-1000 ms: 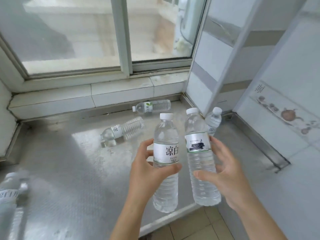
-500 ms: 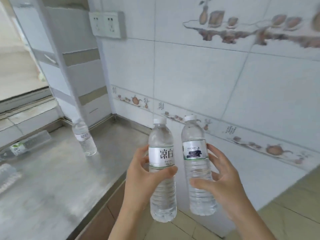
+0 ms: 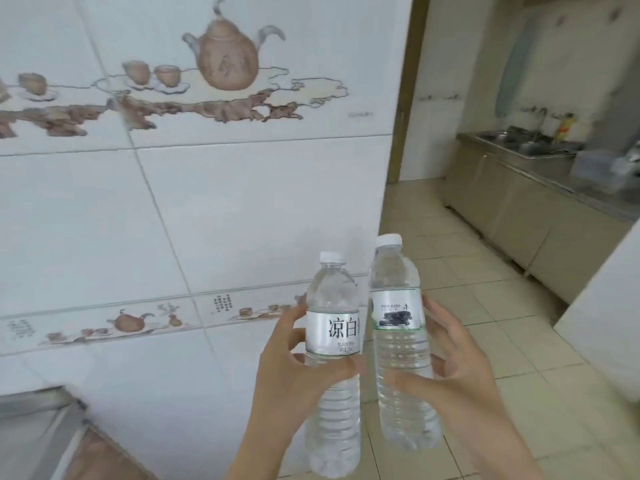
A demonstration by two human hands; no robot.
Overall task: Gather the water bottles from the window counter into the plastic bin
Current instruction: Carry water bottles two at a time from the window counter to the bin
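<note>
I hold two clear water bottles upright in front of me, side by side. My left hand (image 3: 289, 379) grips the bottle with the white label and large dark characters (image 3: 333, 355). My right hand (image 3: 460, 372) grips the bottle with the green-edged label and a dark picture (image 3: 398, 341). Both bottles have white caps and hang over the tiled floor. A clear plastic bin (image 3: 595, 169) stands blurred on the far counter at the right. Only a corner of the window counter (image 3: 31, 431) shows at the lower left.
A white tiled wall with teapot pictures (image 3: 173, 202) fills the left. Beige floor tiles (image 3: 485, 306) stretch ahead to the right. A steel counter with cabinets (image 3: 526, 202) and a sink runs along the far right. A white surface (image 3: 609, 306) juts in at the right edge.
My view has swung right, away from the window and the counter with its other bottles, toward the far kitchen counter. Both hands still carry the same two bottles.
</note>
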